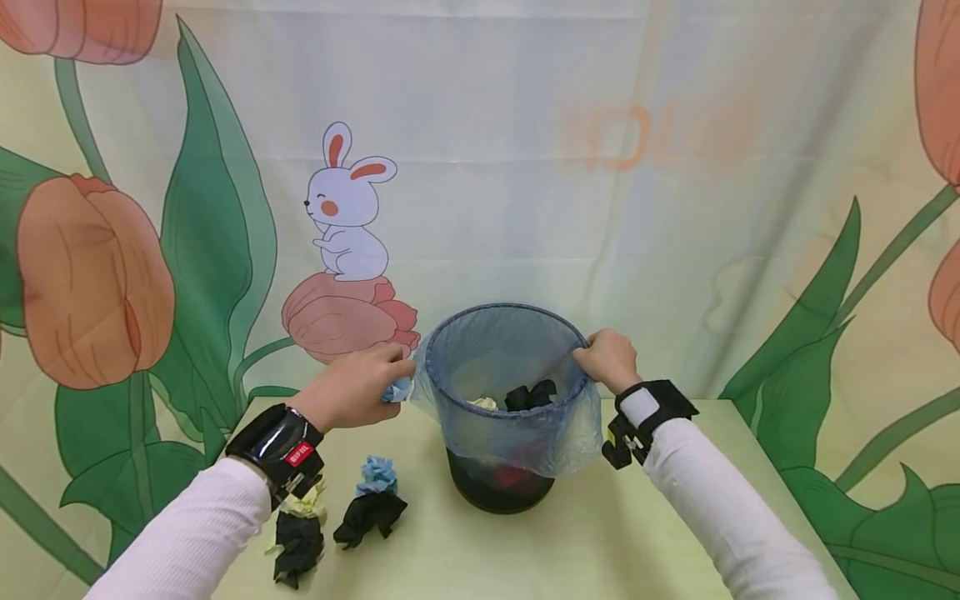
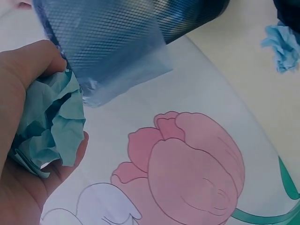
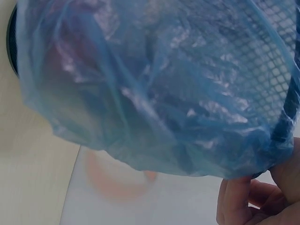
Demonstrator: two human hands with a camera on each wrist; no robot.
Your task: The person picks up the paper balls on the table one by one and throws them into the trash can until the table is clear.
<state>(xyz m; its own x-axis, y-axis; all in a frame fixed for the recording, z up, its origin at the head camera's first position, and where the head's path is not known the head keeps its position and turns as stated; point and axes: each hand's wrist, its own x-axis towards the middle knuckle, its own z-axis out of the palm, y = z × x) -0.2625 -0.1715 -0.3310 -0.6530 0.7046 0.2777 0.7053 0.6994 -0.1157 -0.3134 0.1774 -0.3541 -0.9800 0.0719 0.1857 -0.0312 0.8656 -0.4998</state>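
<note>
A black mesh wastebasket (image 1: 498, 487) stands on the table, lined with a blue plastic bag (image 1: 525, 442) folded over its rim. Inside lie a black crumpled paper (image 1: 531, 396) and a pale yellow one (image 1: 483, 403). My left hand (image 1: 356, 385) holds a blue crumpled paper ball (image 2: 51, 122) just left of the rim, its fingers curled round it. At the right side of the rim, my right hand (image 1: 609, 360) grips the bag-covered edge; in the right wrist view the fingers (image 3: 236, 199) bend under the bag's hem.
Left of the wastebasket lie more crumpled papers: a blue one (image 1: 377, 475), black ones (image 1: 370, 515) and a yellow one (image 1: 306, 502). The table (image 1: 600, 533) meets a printed cloth backdrop (image 1: 487, 167) right behind the wastebasket.
</note>
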